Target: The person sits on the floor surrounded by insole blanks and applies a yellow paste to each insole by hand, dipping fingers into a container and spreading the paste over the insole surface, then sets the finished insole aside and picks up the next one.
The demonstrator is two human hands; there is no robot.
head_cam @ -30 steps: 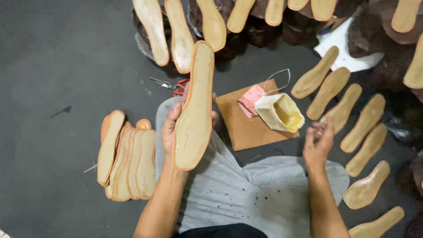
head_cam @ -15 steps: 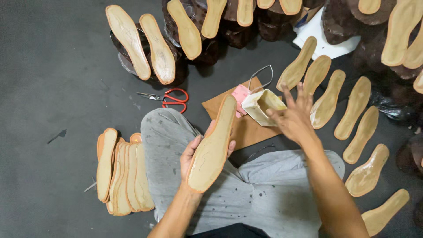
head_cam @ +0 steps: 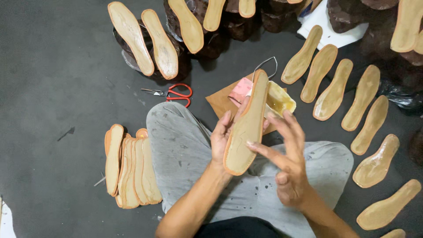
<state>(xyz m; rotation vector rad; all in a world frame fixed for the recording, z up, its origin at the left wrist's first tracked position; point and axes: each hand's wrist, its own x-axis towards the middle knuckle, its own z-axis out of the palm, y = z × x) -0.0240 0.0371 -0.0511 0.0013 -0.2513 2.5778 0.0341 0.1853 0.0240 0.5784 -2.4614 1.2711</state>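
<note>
The left hand (head_cam: 222, 139) grips a tan shoe insole (head_cam: 247, 125) from behind, fingers wrapped around its lower edge, so that it stands nearly upright above the person's grey trousers (head_cam: 185, 150); the right hand (head_cam: 284, 154) is open, fingers spread, its fingertips (head_cam: 252, 144) touching the insole's face near the heel end, clamped on nothing. The insole's toe end points away from the person and overlaps, in view, a small yellowish container of glue (head_cam: 278, 99) that sits on a brown sheet of cardboard (head_cam: 220, 102), with a pink cloth (head_cam: 241, 88) just beside it.

To the left of the knee, a stack of insoles (head_cam: 130, 165) lies on edge on the dark floor (head_cam: 53, 79), near the trouser leg but not touching it; red-handled scissors (head_cam: 174, 92) lie just beyond the knee, between the stack and the cardboard. To the right, a row of glue-coated insoles (head_cam: 335, 88) fans out across the floor, each apart from its neighbour, the nearest ones close to the right knee. At the top edge, more insoles rest on dark shoe uppers (head_cam: 211, 42), piled closely.

The widest bare floor lies on the left side, beyond the stack; the right side is crowded, with only narrow gaps between the laid-out pieces.
</note>
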